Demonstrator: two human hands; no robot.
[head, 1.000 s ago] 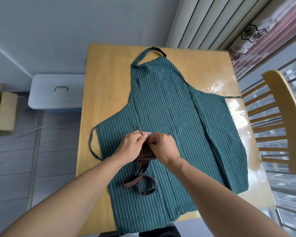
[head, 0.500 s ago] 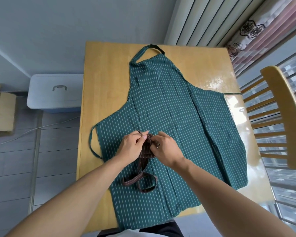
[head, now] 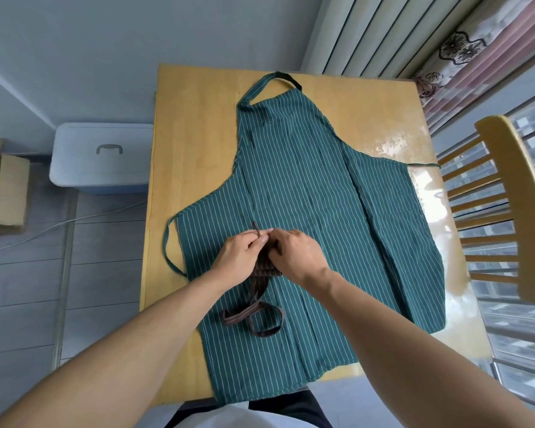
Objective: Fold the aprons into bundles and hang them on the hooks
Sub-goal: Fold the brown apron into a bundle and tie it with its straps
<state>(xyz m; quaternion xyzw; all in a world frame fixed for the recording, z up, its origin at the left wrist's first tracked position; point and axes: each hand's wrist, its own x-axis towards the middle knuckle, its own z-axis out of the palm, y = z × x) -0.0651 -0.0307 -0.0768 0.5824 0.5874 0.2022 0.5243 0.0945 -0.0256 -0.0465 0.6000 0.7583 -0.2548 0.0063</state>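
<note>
A green striped apron lies spread flat on the wooden table, its neck loop at the far edge. On top of it, near the middle, sits a small brown striped apron bundle, mostly hidden under my hands. Its brown strap trails toward me in a loop. My left hand pinches the strap's thin end, which sticks up between thumb and finger. My right hand grips the bundle from the right, fingers curled over it.
A wooden chair stands at the table's right side by the window. Left of the table, on the floor, are a pale blue lidded bin and an open cardboard box. Curtains hang at the back right.
Both hands stay on the brown bundle. The fingers have shifted slightly around the strap end; the camera has tilted a little.
</note>
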